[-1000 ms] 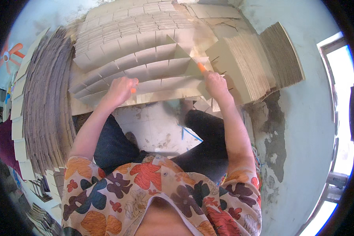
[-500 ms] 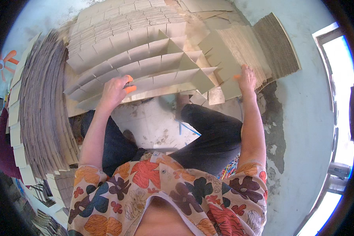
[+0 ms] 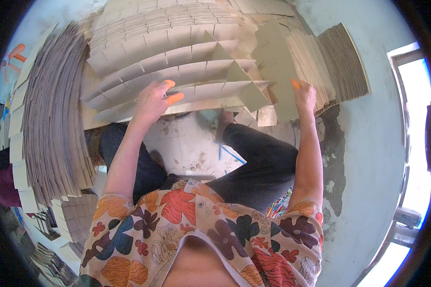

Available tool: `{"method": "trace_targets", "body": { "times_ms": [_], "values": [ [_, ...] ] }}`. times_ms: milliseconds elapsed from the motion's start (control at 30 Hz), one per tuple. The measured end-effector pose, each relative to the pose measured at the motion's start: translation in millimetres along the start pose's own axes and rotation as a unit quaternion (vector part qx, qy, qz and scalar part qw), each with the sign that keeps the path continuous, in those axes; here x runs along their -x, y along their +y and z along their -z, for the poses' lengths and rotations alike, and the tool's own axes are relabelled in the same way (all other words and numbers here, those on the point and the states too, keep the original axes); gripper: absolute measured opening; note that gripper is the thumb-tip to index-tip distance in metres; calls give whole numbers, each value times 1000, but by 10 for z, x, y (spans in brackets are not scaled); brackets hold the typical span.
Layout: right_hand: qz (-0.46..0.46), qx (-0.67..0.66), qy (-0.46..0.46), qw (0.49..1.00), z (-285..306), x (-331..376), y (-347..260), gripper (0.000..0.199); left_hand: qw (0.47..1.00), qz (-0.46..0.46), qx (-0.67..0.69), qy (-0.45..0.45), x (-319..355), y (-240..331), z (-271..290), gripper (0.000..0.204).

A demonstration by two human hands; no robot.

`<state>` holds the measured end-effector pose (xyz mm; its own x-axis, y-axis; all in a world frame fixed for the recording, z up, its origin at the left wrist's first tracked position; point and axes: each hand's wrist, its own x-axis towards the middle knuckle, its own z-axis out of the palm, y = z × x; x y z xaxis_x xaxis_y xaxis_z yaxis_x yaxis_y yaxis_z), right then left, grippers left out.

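Observation:
Several long slotted cardboard strips (image 3: 182, 69) stand on edge in rows in front of me. Near their right ends, a crossing cardboard piece (image 3: 237, 71) runs through the rows. My left hand (image 3: 151, 101) hovers at the nearest strip, thumb and forefinger apart, with orange covers on those fingertips. No piece shows between them. On the right, my right hand (image 3: 305, 98) pinches the edge of a slotted cardboard sheet (image 3: 277, 71); an orange cover shows on one digit. The sheet is tilted up, beside a fanned stack of similar sheets (image 3: 311, 67).
A tall stack of cardboard strips (image 3: 52, 119) stands at the left. More layered strips (image 3: 163, 21) lie behind the rows, and a darker stack (image 3: 345, 62) leans near the right wall (image 3: 368, 143). My legs (image 3: 261, 162) are spread below the work surface.
My left hand has moved right along the nearest strip. The slotted sheet at my right hand has risen and stands higher, separated from the fanned stack. The view has shifted slightly.

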<state>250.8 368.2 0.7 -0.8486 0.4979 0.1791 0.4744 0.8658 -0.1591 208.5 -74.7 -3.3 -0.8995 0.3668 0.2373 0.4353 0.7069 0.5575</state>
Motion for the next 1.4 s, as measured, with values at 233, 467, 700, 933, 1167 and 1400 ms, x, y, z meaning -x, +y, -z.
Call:
{"method": "trace_targets", "body": {
  "times_ms": [233, 467, 700, 933, 1167, 1400],
  "values": [
    [80, -205, 256, 941, 576, 58, -311, 28, 999, -49, 1, -3, -19, 104, -126, 37],
    [261, -294, 43, 919, 868, 377, -1190, 48, 994, -110, -4, 23, -112, -11, -416, 21],
    [269, -256, -36, 928, 720, 451, -1419, 52, 993, -116, -11, 35, -84, 11, -427, 15],
    [272, -261, -51, 925, 623, 479, -1474, 52, 994, -107, -1, 26, -101, -28, -459, 17],
    [279, -290, -38, 915, 516, 460, -1406, 34, 981, -128, -4, 148, -605, -150, -183, 26],
    [294, -252, -61, 920, 487, 416, -1414, 54, 976, 49, -188, -93, -1227, -429, -92, 43]
  ]
}}
